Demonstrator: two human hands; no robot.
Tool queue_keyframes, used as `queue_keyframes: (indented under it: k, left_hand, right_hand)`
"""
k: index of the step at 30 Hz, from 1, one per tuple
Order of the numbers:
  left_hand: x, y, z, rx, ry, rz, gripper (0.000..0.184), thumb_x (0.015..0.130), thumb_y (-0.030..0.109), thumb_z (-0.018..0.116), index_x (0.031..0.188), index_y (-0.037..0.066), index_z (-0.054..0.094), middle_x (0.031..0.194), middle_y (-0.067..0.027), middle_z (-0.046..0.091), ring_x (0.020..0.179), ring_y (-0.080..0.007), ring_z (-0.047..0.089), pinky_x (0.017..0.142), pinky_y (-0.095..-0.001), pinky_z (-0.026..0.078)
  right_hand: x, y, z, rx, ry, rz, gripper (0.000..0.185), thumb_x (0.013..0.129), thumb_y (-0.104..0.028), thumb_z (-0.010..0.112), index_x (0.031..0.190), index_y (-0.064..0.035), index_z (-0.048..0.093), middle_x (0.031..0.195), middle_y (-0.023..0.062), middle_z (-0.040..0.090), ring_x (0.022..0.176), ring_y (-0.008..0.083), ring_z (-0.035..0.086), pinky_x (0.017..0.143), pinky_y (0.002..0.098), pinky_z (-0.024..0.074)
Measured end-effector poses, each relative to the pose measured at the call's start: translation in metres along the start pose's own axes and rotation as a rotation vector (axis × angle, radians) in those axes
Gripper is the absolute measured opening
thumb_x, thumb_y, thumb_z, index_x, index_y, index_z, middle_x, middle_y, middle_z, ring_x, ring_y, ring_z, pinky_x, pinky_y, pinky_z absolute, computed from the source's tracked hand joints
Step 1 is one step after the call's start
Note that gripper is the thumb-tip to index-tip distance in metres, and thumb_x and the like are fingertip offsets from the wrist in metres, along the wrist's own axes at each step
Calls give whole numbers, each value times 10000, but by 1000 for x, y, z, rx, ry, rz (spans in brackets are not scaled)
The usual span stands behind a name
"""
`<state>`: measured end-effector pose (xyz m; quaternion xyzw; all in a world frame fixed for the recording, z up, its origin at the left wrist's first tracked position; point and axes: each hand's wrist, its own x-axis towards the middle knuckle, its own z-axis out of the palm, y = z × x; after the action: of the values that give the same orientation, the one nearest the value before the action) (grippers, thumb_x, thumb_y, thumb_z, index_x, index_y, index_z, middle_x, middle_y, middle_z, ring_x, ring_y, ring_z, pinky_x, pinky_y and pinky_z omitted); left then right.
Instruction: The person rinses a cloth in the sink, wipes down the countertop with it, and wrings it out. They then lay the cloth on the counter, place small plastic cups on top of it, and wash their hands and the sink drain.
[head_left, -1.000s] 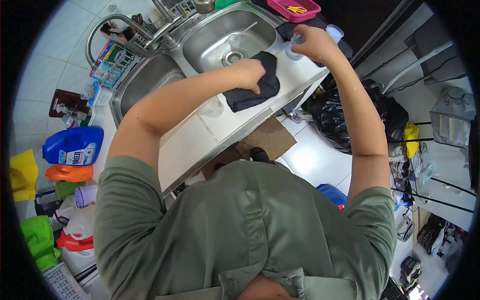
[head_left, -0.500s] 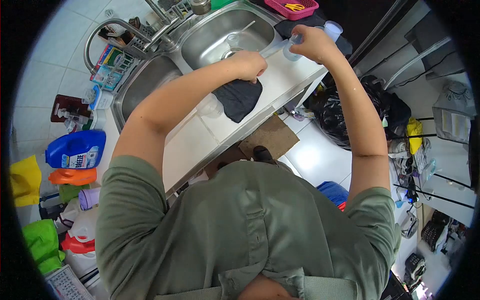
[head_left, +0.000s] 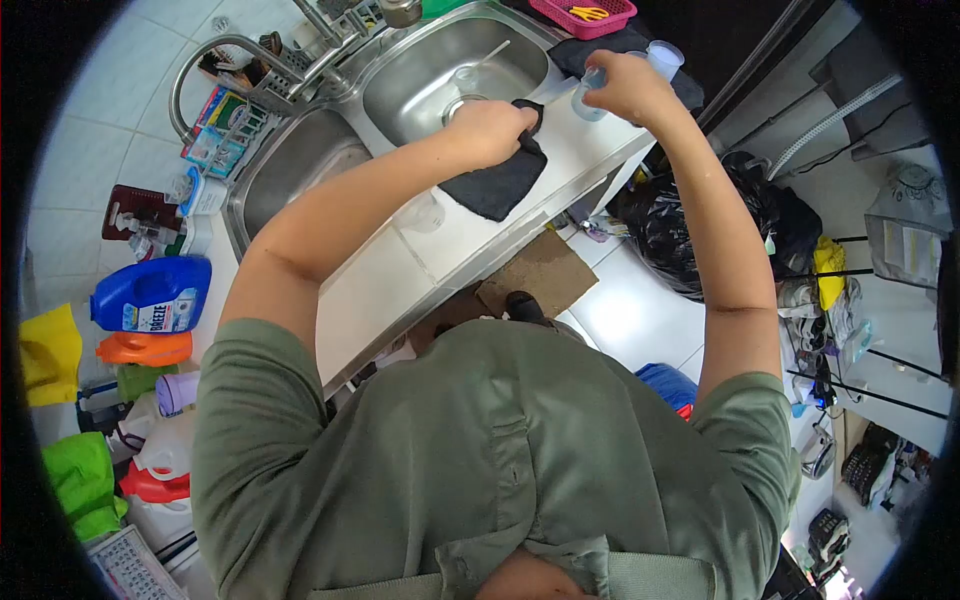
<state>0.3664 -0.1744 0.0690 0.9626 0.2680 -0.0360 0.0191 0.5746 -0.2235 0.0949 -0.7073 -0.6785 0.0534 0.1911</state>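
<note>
My left hand (head_left: 490, 133) is closed on a black cloth (head_left: 497, 188), which hangs over the white counter (head_left: 370, 300) by the sink's front edge. In my right hand (head_left: 632, 86) is a clear cup (head_left: 588, 98), gripped near its upper part at the far end of the counter. Just beyond that hand stands a translucent pale cup (head_left: 665, 58). Another clear plastic container (head_left: 424, 213) rests on the counter below my left forearm.
A double steel sink (head_left: 400, 75) lies behind my left hand, with a long-handled utensil (head_left: 490, 55) in the far basin. A pink basket (head_left: 590, 28) with yellow scissors (head_left: 588, 14) is at the back. A blue detergent bottle (head_left: 150, 297) stands left; a black garbage bag (head_left: 668, 240) sits right.
My left hand has shifted slightly, and the black cloth has moved up and right, now bunched around the fingers. My right hand stays nearly still with the cup.
</note>
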Motion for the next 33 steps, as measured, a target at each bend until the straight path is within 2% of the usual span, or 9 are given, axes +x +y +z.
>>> queue_keyframes:
  k: [9,15,17,20,23,27,30,32,33]
  left_hand:
    - [21,22,7,-30,-202,-249,397,682,481,650,763,94,615,761,-115,617,772,-286,606,644,-390,474]
    - [22,-6,32,-130,-150,-167,291,674,296,663,825,48,649,821,-149,635,800,-276,629,673,-371,504]
    - [17,-26,30,-416,26,-181,221,673,222,635,796,40,611,683,-114,603,657,-241,605,565,-361,484]
    - [4,-41,5,-968,-44,-542,183,738,112,524,909,62,569,668,-27,541,550,-100,508,431,-276,432]
    - [-5,-66,7,-1321,-93,-665,271,758,52,452,1016,58,533,719,-13,545,529,-83,481,443,-268,432]
    - [-13,-73,-5,-1548,-187,-618,354,743,-34,378,1066,25,512,829,-32,574,609,-72,534,489,-262,463]
    - [-13,-84,7,-1600,-139,-599,426,711,-74,385,1094,64,513,936,-45,585,765,-114,566,616,-291,490]
    - [-18,-81,-1,-1563,-141,-528,411,714,-72,377,1082,48,516,962,-45,585,813,-108,572,665,-265,484]
    - [-20,-79,-3,-1532,-150,-454,398,717,-70,370,1071,31,519,987,-44,585,861,-101,577,715,-239,477]
  right_hand:
    - [14,0,31,-171,-54,24,400,634,-223,637,1001,-70,589,1008,202,582,923,330,588,773,403,492]
    - [-13,-16,21,-181,106,79,354,669,-188,631,987,-47,568,970,172,573,890,336,586,747,416,492]
    - [-27,-23,14,-104,456,-100,358,726,-197,610,1039,-31,560,983,172,564,897,346,569,733,414,476]
    - [-66,-25,26,-101,223,-39,183,757,-168,538,814,-2,592,822,162,573,771,323,576,663,418,485]
    - [-96,-29,69,-327,63,-13,400,840,-319,494,1104,-23,540,1186,185,486,1139,339,442,902,572,338]
    - [-99,-64,117,-171,35,-150,505,870,-440,417,1227,-88,474,1383,163,307,1301,330,247,977,624,190]
    - [-80,-84,113,61,47,-302,422,862,-371,447,1169,-90,514,1297,161,419,1224,322,370,982,606,207]
    - [-58,-86,95,266,-176,-29,333,812,-244,493,1086,-64,549,1167,152,523,1094,311,488,965,577,261]
    - [-52,-82,94,345,74,8,343,722,-66,551,1065,-68,552,1047,140,585,941,319,560,871,432,406]
